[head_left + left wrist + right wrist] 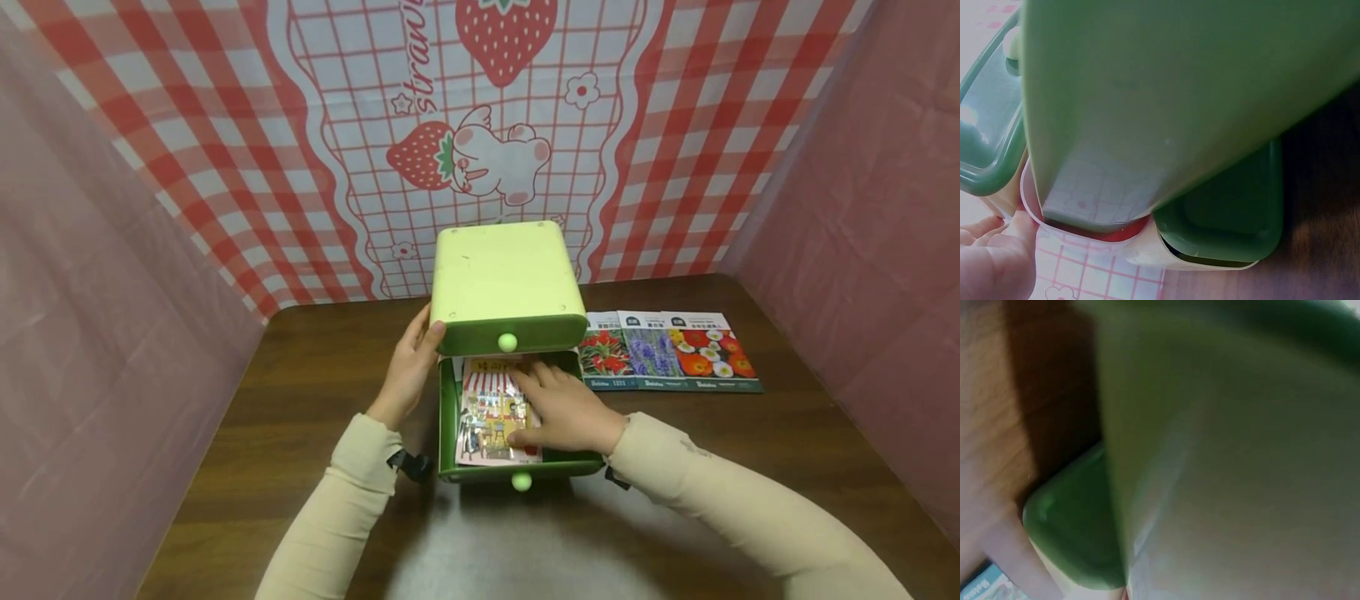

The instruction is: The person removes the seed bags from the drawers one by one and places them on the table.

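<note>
A light-green cabinet (510,271) with round-knobbed drawers stands on the table. Its upper drawer (480,336) is closed, while the open drawer (447,417) below sticks out toward me. Inside that drawer lies an illustrated booklet (487,412) with a striped awning on its cover. My right hand (566,410) reaches into the drawer, its spread fingers and thumb resting over the booklet's right part. My left hand (408,367) touches the cabinet's left side near the upper drawer. In the right wrist view the drawer's wall (1222,475) hides the right hand.
Several flower-picture booklets (675,354) lie overlapping on the brown table (315,408), right of the cabinet. A closed lower drawer (1222,206) shows beneath the open one in the left wrist view. A strawberry-patterned cloth (345,167) hangs behind, with pink cloth (847,208) at the sides.
</note>
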`<action>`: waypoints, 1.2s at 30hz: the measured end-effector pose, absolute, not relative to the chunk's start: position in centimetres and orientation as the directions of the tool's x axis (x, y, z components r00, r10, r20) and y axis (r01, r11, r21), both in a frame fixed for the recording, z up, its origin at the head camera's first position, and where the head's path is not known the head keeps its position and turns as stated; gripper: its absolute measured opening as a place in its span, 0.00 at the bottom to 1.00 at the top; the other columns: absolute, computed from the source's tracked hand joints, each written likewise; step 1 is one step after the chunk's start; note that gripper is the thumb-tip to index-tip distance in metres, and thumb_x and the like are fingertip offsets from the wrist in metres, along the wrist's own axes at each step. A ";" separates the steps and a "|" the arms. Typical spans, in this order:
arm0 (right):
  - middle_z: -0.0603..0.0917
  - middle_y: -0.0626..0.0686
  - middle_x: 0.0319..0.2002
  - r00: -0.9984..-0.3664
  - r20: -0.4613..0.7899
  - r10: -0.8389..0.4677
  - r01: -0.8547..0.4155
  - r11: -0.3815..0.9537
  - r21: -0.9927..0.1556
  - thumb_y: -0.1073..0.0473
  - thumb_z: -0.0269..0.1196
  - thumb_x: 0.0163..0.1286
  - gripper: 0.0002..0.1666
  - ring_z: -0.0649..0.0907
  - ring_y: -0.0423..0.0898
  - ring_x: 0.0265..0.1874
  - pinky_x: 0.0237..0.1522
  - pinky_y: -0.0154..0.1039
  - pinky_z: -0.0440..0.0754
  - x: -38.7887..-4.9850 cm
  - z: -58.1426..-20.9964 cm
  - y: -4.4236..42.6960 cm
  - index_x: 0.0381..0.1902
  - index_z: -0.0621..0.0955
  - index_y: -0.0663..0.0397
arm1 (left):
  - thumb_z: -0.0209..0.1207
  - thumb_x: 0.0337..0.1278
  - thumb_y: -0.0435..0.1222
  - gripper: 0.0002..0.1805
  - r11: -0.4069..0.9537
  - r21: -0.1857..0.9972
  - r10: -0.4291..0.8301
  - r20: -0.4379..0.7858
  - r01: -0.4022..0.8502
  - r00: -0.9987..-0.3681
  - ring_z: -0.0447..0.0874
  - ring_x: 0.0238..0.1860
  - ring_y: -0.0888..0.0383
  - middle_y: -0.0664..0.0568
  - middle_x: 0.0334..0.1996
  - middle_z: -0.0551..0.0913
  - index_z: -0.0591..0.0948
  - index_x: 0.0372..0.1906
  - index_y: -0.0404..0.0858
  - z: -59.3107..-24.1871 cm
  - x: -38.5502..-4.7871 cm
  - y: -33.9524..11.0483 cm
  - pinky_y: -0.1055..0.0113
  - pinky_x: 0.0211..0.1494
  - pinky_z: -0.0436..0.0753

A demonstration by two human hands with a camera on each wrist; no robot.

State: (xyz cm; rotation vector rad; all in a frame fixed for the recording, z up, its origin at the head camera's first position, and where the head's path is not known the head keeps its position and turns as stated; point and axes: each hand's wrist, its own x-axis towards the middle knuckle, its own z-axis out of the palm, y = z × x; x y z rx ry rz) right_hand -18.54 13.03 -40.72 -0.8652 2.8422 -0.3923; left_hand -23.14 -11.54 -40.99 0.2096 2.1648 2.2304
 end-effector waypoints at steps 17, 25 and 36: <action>0.49 0.75 0.74 -0.802 -0.113 -0.586 -0.560 0.805 -0.195 0.26 0.63 0.57 0.60 0.56 0.70 0.73 0.73 0.64 0.57 -18.8 -41.2 12.5 0.78 0.57 0.48 | 0.50 0.72 0.51 0.34 -0.022 0.997 0.115 0.077 0.075 -0.990 0.64 0.72 0.45 0.46 0.76 0.59 0.56 0.77 0.50 -41.0 -23.3 -11.6 0.43 0.73 0.65; 0.37 0.71 0.76 -0.780 -0.109 -0.617 -0.567 0.769 -0.294 0.27 0.63 0.58 0.61 0.45 0.66 0.76 0.76 0.62 0.49 -18.7 -41.8 12.5 0.79 0.52 0.48 | 0.51 0.71 0.52 0.35 -0.011 0.997 0.121 0.077 0.076 -0.990 0.60 0.74 0.46 0.48 0.77 0.56 0.56 0.77 0.51 -41.0 -23.3 -11.6 0.44 0.74 0.63; 0.37 0.65 0.77 -0.786 -0.065 -0.615 -0.535 0.729 -0.427 0.37 0.65 0.63 0.56 0.42 0.62 0.77 0.77 0.59 0.46 -18.6 -42.3 12.5 0.79 0.51 0.50 | 0.51 0.70 0.53 0.36 -0.016 0.997 0.118 0.077 0.075 -0.990 0.58 0.75 0.46 0.48 0.77 0.55 0.56 0.77 0.50 -40.9 -23.2 -11.5 0.44 0.75 0.61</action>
